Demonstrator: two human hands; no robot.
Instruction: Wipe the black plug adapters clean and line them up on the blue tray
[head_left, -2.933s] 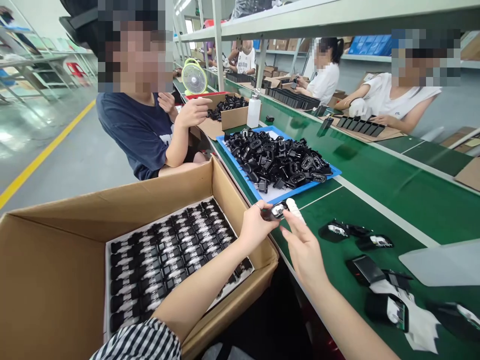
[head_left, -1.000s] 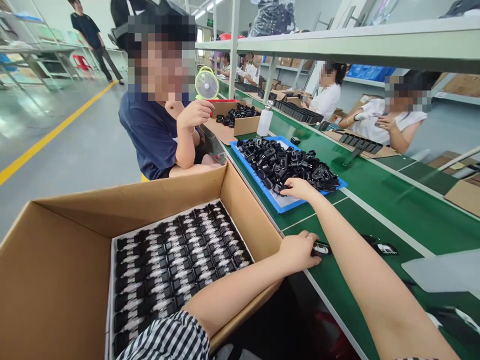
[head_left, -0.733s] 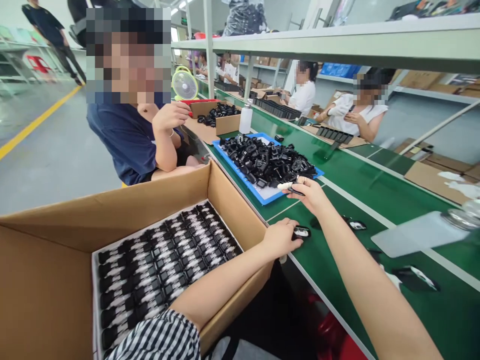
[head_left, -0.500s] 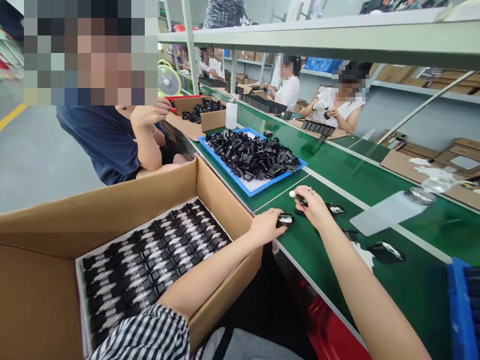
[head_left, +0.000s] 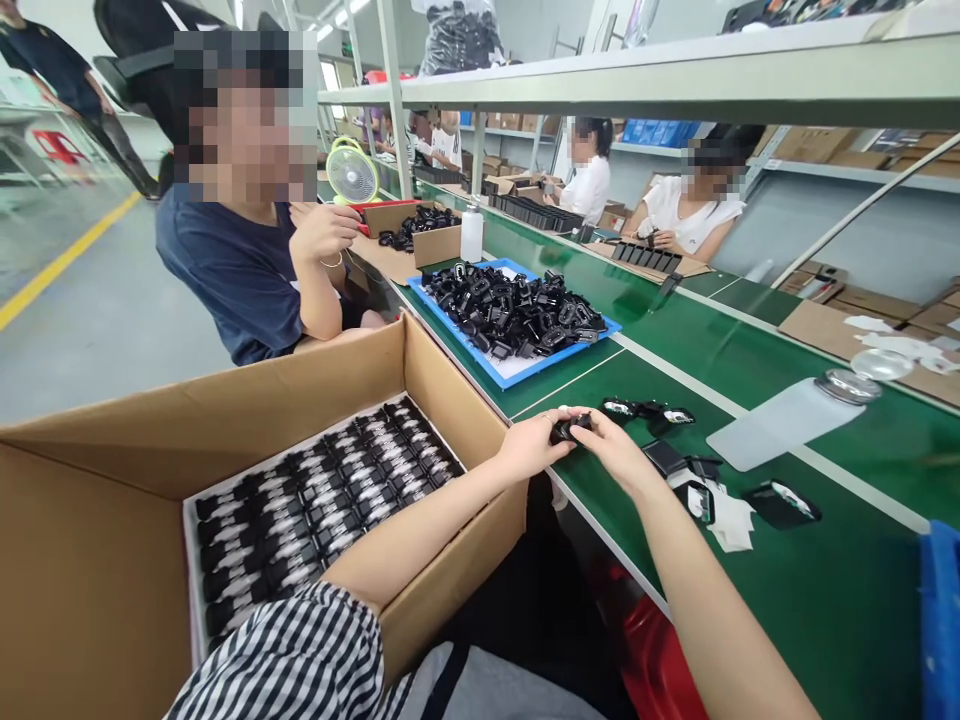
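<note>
Hands meet over the near edge of the green tabletop: left hand curled nearly closed around a small black plastic piece, right hand pinching the same piece from the other side, thumb and fingers close together. Piece is dark, glossy, mostly covered by fingers; one part or two, cannot tell. Just right of it, loose black plastic housings showing white inside; nearer, more housings around crumpled white paper. Translucent white bottle with metal cap lies on its side beyond. Blue-rimmed tray behind the hands bears a heap of black parts. Brown cardboard box at left holds rows of black-and-white units.
</note>
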